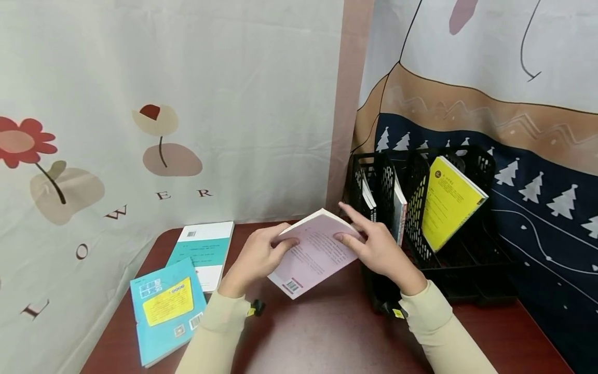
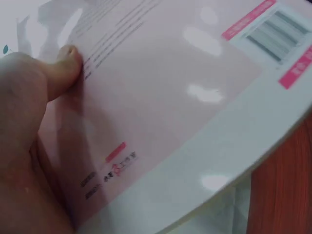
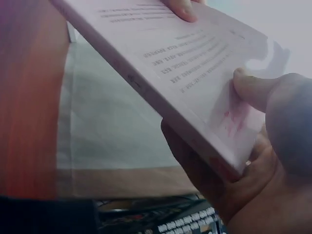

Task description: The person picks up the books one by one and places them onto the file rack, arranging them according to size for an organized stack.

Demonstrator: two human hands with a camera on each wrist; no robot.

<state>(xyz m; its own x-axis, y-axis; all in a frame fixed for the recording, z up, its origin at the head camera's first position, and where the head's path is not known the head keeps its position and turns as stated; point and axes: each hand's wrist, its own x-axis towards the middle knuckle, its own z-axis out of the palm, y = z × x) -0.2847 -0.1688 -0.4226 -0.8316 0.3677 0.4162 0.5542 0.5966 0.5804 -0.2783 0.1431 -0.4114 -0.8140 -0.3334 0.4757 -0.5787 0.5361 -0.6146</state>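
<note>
A pink book (image 1: 317, 252) is held tilted above the table, its text-and-barcode cover facing up. My left hand (image 1: 261, 254) grips its left edge, thumb pressed on the cover; most of the fingers are hidden beneath. At the right edge my right hand (image 1: 380, 252) pinches the book, thumb on the cover and index finger stretched out past the edge. The right wrist view shows fingers (image 3: 190, 158) of that hand under the book by its spine. In the left wrist view the pink cover (image 2: 161, 87) fills most of the picture.
On the left of the reddish-brown table (image 1: 303, 343) a blue book (image 1: 163, 343) overlaps a white-and-teal book (image 1: 210, 234). A black file rack (image 1: 416, 228) stands at the right, holding a yellow book (image 1: 450, 202) and other upright books. Printed curtains (image 1: 261, 104) hang behind.
</note>
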